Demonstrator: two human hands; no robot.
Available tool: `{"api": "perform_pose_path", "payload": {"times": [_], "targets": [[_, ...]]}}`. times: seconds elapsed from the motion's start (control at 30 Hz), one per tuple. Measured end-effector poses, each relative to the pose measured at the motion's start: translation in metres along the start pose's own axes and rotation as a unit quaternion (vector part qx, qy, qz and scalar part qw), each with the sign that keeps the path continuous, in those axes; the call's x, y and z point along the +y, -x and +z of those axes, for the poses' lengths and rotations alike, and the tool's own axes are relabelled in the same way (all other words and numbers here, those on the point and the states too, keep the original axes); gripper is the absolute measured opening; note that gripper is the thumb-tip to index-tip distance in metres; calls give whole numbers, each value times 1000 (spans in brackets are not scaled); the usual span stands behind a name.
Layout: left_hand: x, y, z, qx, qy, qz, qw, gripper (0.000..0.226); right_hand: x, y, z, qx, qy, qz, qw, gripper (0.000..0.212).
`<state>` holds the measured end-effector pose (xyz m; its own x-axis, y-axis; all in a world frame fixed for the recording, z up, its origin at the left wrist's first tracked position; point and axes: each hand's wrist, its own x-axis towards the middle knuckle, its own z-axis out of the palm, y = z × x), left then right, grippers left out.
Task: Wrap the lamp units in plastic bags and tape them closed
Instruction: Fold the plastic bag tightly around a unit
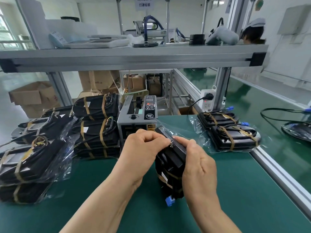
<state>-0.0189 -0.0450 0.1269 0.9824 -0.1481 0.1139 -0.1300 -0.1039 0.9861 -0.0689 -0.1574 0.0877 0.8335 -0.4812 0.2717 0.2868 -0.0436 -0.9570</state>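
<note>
1. Left grip [142, 147] and right grip [199, 163] both pinch the top of the black lamp unit [170, 159].
2. The unit is upright over the near-centre table [244, 190], just before the tape dispenser [136, 113].

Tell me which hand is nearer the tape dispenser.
Left. The left hand grips the lamp unit just in front of the tape dispenser; the right hand holds it farther right and closer to the person.

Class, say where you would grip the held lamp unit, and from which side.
Probably clasp the lamp unit by its flat long sides near the top, coming from left and right: it stands on end, narrow, with a blue connector jutting at the bottom.
</note>
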Motion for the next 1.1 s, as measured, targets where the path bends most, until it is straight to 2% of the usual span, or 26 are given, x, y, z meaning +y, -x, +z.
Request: {"api": "perform_pose_path", "payload": {"times": [0.07,0.57,0.67,0.97,1.1], "targets": [[-2,0,3,12,12,-4,1000,5,-1,1,0,-2,1,-5,1000,42],[-7,-1,6,27,20,-10,999,18,1,3,-3,15,17,-17,1000,43],[-9,-2,5,33,10,-6,999,11,0,3,-2,17,19,-23,999,41],[-9,-1,4,46,-32,4,998,13,-1,5,-3,11,22,-34,999,39],[-10,-1,5,57,-25,-16,998,18,-1,7,-2,8,7,-24,1000,41]]}}
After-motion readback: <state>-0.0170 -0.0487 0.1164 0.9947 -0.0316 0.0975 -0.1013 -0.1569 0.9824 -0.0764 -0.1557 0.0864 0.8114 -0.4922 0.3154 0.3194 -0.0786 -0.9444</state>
